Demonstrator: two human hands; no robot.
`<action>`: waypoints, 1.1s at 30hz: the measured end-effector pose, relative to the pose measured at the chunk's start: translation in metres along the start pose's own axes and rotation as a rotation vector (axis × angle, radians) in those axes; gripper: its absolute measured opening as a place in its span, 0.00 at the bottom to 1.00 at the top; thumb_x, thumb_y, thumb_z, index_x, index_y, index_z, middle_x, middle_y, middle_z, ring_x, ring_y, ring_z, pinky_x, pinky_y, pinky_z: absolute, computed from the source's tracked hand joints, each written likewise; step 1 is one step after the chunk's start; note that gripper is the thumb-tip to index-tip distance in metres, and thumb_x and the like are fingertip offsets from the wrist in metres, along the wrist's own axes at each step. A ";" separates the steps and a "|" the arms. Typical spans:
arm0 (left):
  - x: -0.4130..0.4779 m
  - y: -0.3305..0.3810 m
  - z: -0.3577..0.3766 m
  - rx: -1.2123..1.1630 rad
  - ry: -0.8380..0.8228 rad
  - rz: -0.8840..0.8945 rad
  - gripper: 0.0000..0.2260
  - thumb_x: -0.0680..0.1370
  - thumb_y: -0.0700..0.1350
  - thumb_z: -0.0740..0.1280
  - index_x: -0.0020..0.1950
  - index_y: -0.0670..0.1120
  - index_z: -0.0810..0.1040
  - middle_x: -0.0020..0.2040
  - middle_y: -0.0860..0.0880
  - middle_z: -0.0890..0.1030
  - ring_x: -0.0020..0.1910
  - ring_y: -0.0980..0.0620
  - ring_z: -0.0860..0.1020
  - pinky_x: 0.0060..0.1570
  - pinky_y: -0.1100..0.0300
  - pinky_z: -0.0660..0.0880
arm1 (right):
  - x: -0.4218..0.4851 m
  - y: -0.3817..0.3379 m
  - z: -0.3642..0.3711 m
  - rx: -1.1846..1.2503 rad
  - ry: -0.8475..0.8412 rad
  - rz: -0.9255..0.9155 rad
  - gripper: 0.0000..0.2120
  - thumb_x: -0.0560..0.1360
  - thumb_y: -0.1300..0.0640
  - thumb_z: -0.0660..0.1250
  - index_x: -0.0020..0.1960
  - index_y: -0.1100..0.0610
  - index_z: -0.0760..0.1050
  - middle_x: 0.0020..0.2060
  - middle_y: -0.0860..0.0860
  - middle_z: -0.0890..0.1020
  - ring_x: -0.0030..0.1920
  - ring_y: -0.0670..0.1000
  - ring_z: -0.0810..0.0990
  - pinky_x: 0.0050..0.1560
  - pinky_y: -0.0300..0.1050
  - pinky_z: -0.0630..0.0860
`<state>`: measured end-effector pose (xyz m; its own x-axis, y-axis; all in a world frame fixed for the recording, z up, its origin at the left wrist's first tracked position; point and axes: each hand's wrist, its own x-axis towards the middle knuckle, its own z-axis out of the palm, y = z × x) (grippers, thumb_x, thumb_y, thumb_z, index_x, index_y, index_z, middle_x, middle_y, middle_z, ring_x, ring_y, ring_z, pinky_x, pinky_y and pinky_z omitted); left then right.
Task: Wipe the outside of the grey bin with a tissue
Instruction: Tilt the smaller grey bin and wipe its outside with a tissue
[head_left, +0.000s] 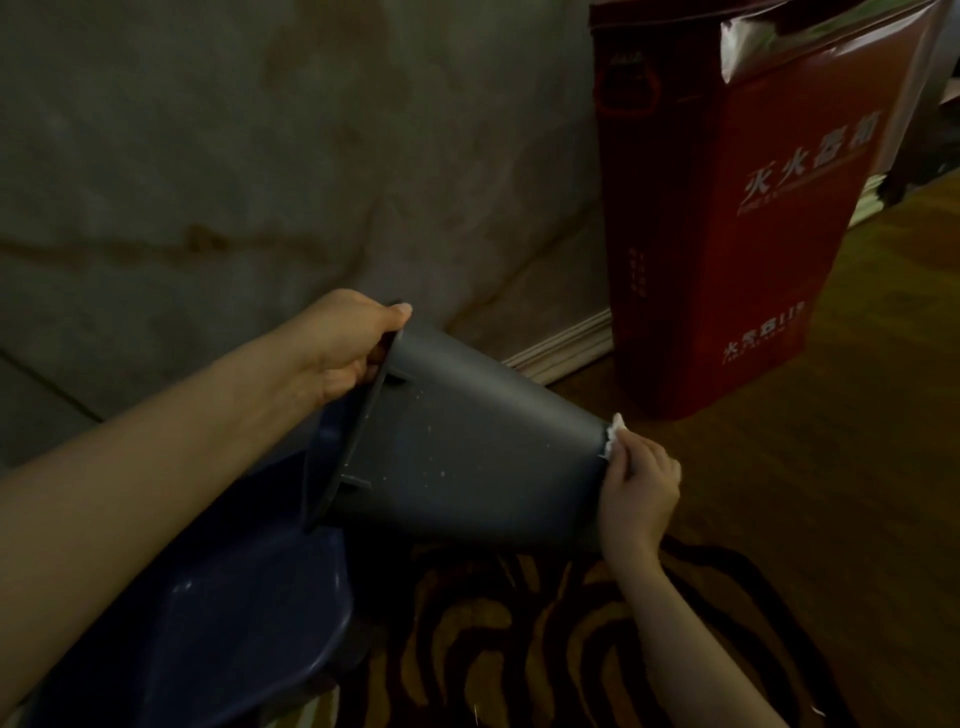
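so the grey bin (467, 441) is held up off the floor and tipped on its side, long axis running from upper left down to the right, mouth toward the person and base pointing away to the right. left hand (348, 343) has its grip closed over the rim at the top, thumb on the outside and fingers tucked inside, so that hand is basically the anchor. right hand (641, 486) is down at the far end with its grip pinched shut on a wad of white tissue (615, 431), pressed right against the edge of the base.

what matters for the next swipe, i reckon: the whole dirty side wall lies up and to the left of the tissue, between the two hands. you can see pale specks on that wall, mostly toward the rim end. so the wiping hand would have to travel along the long axis back toward the left hand.

there's a blue basin (218, 613) below the rim and a red box (727, 234) standing on the floor behind.
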<state>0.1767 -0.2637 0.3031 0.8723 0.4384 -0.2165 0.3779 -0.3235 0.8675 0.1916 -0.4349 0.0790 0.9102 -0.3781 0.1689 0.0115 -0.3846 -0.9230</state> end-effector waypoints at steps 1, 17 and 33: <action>0.000 0.001 0.000 -0.011 0.002 -0.007 0.12 0.78 0.41 0.59 0.35 0.43 0.70 0.30 0.46 0.74 0.24 0.54 0.75 0.27 0.64 0.74 | 0.003 0.002 0.000 0.002 0.005 0.036 0.10 0.76 0.62 0.63 0.56 0.60 0.78 0.54 0.54 0.81 0.54 0.52 0.75 0.50 0.34 0.60; 0.007 0.011 0.002 -0.142 0.050 -0.124 0.12 0.79 0.41 0.56 0.36 0.45 0.70 0.32 0.48 0.76 0.21 0.56 0.75 0.19 0.67 0.73 | -0.059 -0.140 0.033 0.427 -0.102 -0.576 0.10 0.73 0.65 0.68 0.54 0.65 0.79 0.50 0.57 0.81 0.50 0.52 0.77 0.56 0.34 0.69; 0.022 0.022 0.012 -0.133 0.046 -0.145 0.10 0.80 0.40 0.55 0.38 0.45 0.69 0.37 0.49 0.74 0.33 0.53 0.74 0.27 0.62 0.74 | 0.006 -0.018 0.017 0.112 0.016 0.054 0.09 0.75 0.63 0.65 0.54 0.61 0.79 0.51 0.55 0.80 0.54 0.53 0.76 0.53 0.41 0.70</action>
<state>0.2073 -0.2712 0.3118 0.7954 0.5110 -0.3258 0.4518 -0.1417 0.8808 0.2041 -0.4157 0.0910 0.9040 -0.4098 0.1223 0.0095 -0.2667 -0.9637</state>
